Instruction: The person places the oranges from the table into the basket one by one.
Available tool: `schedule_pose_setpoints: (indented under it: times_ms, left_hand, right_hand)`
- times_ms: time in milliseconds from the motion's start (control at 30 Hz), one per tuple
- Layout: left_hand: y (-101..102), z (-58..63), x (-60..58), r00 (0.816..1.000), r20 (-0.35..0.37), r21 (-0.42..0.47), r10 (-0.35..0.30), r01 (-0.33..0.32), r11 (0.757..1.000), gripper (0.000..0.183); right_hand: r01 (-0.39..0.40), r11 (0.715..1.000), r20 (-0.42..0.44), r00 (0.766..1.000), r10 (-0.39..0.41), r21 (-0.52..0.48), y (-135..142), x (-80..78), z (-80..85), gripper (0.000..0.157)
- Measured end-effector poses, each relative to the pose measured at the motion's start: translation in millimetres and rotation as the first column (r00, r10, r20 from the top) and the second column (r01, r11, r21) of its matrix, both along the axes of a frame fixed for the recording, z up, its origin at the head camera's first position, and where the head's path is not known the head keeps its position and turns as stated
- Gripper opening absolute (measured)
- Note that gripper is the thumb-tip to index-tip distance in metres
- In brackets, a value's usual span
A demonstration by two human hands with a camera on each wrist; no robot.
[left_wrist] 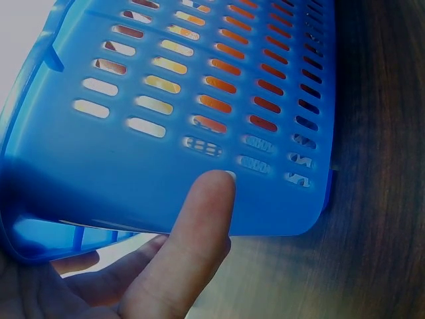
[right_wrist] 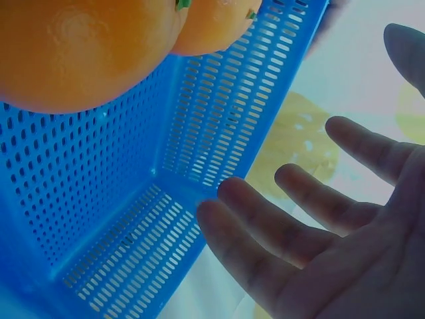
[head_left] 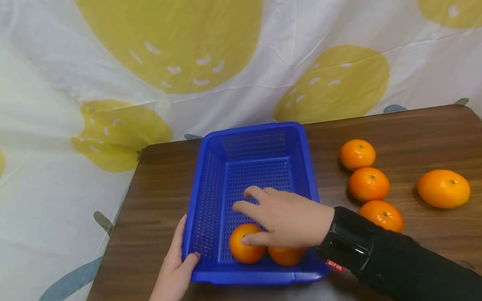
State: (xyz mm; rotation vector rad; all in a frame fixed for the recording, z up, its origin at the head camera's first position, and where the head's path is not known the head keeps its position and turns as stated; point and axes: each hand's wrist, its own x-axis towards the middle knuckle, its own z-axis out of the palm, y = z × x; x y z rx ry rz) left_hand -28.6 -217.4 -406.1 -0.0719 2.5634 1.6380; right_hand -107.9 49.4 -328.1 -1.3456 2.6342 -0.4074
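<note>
A blue perforated plastic basket point(head_left: 259, 279) stands on the table with two oranges at its near end: one orange point(head_left: 240, 251) to the left, another orange point(head_left: 286, 256) beside it. My left hand point(head_left: 175, 266) holds the basket at its near left corner; in the left wrist view the thumb point(left_wrist: 199, 232) lies along the outer wall. Over the basket, my right hand point(head_left: 290, 215) has its fingers spread, with the thumb overlapping the left orange in the head view. In the right wrist view its fingers point(right_wrist: 259, 219) are apart and hold nothing, and both oranges show.
Right of the basket lie three oranges in a row, the far orange point(head_left: 358, 154), a middle orange point(head_left: 368, 184) and a near orange point(head_left: 383, 215). A larger orange point(head_left: 443, 188) sits farther right on the brown wooden table point(head_left: 427, 136). Behind hangs a lemon-print cloth point(head_left: 210, 104).
</note>
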Motion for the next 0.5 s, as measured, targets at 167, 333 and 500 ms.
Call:
schedule_pose_setpoints:
  times_ms: [167, 333, 500]
  left_hand:
    - [0, -0.6, -0.7, 1.0, -0.001, -0.001, 0.002, -0.002, 1.0, 0.08]
    - [0, -1.0, -1.0, 1.0, -0.003, -0.006, 0.006, -0.006, 1.0, 0.08]
    - [0, -0.5, -0.9, 1.0, -0.007, -0.004, 0.004, -0.004, 1.0, 0.08]
  right_hand:
    - [0.006, 1.0, -0.024, 1.0, -0.007, -0.01, 2, -0.5, 0.9, 0.067]
    - [0.025, 0.999, -0.029, 0.999, -0.025, -0.022, 7, -0.9, 1.2, 0.066]
    - [0.059, 0.998, -0.012, 0.998, -0.059, -0.026, 12, -1.7, 0.7, 0.065]
